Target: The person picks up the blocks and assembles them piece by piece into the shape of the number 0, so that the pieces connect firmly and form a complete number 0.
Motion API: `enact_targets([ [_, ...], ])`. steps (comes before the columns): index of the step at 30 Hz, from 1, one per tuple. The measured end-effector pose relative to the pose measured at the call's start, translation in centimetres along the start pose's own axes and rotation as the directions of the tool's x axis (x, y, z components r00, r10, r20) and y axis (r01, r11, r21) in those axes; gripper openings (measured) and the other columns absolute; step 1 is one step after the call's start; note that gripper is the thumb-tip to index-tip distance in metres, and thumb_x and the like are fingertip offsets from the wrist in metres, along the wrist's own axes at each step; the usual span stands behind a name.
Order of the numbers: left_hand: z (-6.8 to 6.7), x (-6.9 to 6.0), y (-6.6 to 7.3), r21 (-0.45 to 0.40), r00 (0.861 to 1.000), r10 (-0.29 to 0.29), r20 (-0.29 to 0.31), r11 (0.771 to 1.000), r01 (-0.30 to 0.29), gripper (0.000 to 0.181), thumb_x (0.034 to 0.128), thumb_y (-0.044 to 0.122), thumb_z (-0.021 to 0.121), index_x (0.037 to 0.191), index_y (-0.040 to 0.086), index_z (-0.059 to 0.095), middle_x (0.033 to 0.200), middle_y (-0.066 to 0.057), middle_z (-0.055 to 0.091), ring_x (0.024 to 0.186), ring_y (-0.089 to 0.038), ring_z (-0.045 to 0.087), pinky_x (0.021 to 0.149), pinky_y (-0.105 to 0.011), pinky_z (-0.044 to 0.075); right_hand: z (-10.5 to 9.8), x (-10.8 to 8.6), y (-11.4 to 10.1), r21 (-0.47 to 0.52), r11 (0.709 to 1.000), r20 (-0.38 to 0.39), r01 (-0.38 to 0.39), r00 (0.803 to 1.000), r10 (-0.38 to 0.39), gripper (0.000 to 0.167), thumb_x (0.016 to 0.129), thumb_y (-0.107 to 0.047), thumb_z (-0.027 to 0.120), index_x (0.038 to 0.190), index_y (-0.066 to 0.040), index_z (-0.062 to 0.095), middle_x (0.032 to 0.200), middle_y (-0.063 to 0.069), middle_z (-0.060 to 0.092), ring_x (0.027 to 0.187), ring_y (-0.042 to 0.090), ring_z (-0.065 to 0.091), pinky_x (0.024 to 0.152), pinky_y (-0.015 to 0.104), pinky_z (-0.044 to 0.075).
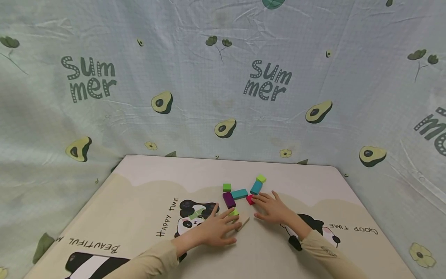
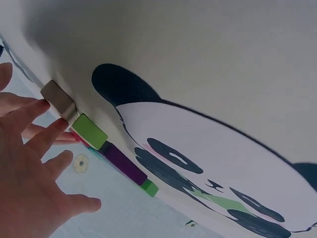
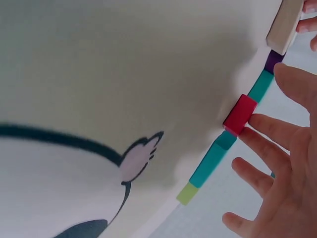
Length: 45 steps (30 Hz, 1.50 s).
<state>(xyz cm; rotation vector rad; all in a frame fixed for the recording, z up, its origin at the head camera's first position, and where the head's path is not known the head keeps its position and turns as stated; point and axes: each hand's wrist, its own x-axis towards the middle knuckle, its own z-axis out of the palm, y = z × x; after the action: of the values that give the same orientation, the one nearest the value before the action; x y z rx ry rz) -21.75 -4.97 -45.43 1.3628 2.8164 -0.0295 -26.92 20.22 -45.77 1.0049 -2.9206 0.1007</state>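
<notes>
Red block (image 3: 240,115) touching right hand (image 1: 271,209), wooden block (image 2: 58,99) touching left hand (image 1: 216,229); fingers (image 3: 272,127) apart.

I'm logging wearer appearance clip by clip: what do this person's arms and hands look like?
The left hand and right hand are bare, with no gloves or rings showing. The beige fabric left sleeve and beige fabric right sleeve leave the wrists uncovered; the right bears a small dark marking, too small to read.
</notes>
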Motion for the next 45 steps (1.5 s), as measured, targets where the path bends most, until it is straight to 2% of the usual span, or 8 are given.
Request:
enact_targets([
  [11,-0.3,0.2,0.4,0.037,1.000,0.026,-0.013,0.999,-0.025,0.049,0.0864,0.051,0.045,0.130,0.030,0.044,0.138,0.005,0.042,0.135,-0.021,0.025,0.102,-0.062,0.019,-0.5,0.2,0.4,-0.044,0.999,0.017,0.027,1.000,-0.026,0.046,0.083,-0.031,0.059,0.123,-0.011,0.053,0.128,0.007,0.052,0.117,0.030,0.043,0.096,0.062,0.026],
  [20,0.0,0.3,0.6,0.045,0.995,0.082,-0.061,0.996,-0.079,0.040,0.0865,0.047,0.047,0.122,0.028,0.050,0.138,0.006,0.043,0.133,-0.020,0.030,0.100,-0.062,0.022,-1.2,0.8,0.4,0.016,0.999,0.051,0.028,0.998,-0.028,0.037,0.083,-0.016,0.059,0.119,-0.009,0.056,0.124,0.009,0.054,0.115,0.033,0.044,0.094,0.063,0.027],
  [24,0.1,0.5,0.7,0.019,0.995,0.086,-0.050,0.996,-0.086,0.043,0.0877,0.046,0.045,0.127,0.027,0.046,0.140,0.007,0.039,0.135,-0.020,0.026,0.101,-0.062,0.019,-1.3,0.9,0.4,0.027,0.999,0.047,0.025,0.999,-0.026,0.035,0.082,-0.015,0.059,0.117,-0.008,0.057,0.123,0.010,0.054,0.116,0.034,0.043,0.094,0.063,0.028],
  [27,0.1,0.8,0.8,0.003,0.994,0.106,-0.040,0.994,-0.106,0.046,0.0879,0.046,0.045,0.131,0.031,0.042,0.141,0.006,0.037,0.136,-0.022,0.024,0.101,-0.063,0.017,-1.2,1.0,0.4,0.036,0.999,0.056,0.013,0.998,-0.015,0.035,0.083,-0.014,0.058,0.118,-0.008,0.057,0.125,0.010,0.053,0.116,0.034,0.043,0.094,0.062,0.028],
  [33,0.1,1.3,1.2,0.062,0.985,0.163,-0.063,0.985,-0.159,0.054,0.0849,0.051,0.047,0.135,0.037,0.034,0.141,0.004,0.038,0.134,-0.024,0.028,0.100,-0.063,0.020,-1.1,1.0,0.3,0.048,0.999,0.076,-0.008,0.997,0.005,0.036,0.083,-0.016,0.058,0.118,-0.008,0.056,0.129,0.008,0.051,0.118,0.032,0.043,0.095,0.061,0.028],
  [39,0.0,1.6,1.3,0.064,0.989,0.139,-0.051,0.989,-0.136,0.062,0.0814,0.054,0.050,0.137,0.031,0.034,0.141,0.006,0.037,0.134,-0.021,0.028,0.101,-0.061,0.021,-1.2,1.3,0.2,0.047,0.999,0.066,-0.024,0.998,0.021,0.036,0.083,-0.017,0.059,0.118,-0.009,0.056,0.125,0.009,0.054,0.116,0.031,0.044,0.096,0.060,0.029],
  [42,0.2,1.6,1.5,0.091,0.991,0.127,-0.034,0.988,-0.123,0.062,0.0817,0.054,0.050,0.137,0.029,0.035,0.142,0.006,0.036,0.134,-0.019,0.028,0.101,-0.060,0.022,-1.2,1.4,0.3,0.039,0.999,0.046,-0.012,0.999,0.010,0.038,0.082,-0.016,0.060,0.119,-0.009,0.055,0.121,0.010,0.057,0.113,0.031,0.046,0.095,0.060,0.030],
  [45,0.2,1.7,1.9,0.129,0.990,0.130,-0.047,0.984,-0.124,0.060,0.0824,0.052,0.050,0.136,0.028,0.037,0.141,0.004,0.038,0.133,-0.018,0.030,0.102,-0.058,0.023,-1.3,1.4,0.3,0.014,1.000,0.026,0.006,1.000,-0.007,0.039,0.081,-0.016,0.061,0.119,-0.011,0.056,0.119,0.009,0.059,0.110,0.030,0.047,0.094,0.059,0.031],
])
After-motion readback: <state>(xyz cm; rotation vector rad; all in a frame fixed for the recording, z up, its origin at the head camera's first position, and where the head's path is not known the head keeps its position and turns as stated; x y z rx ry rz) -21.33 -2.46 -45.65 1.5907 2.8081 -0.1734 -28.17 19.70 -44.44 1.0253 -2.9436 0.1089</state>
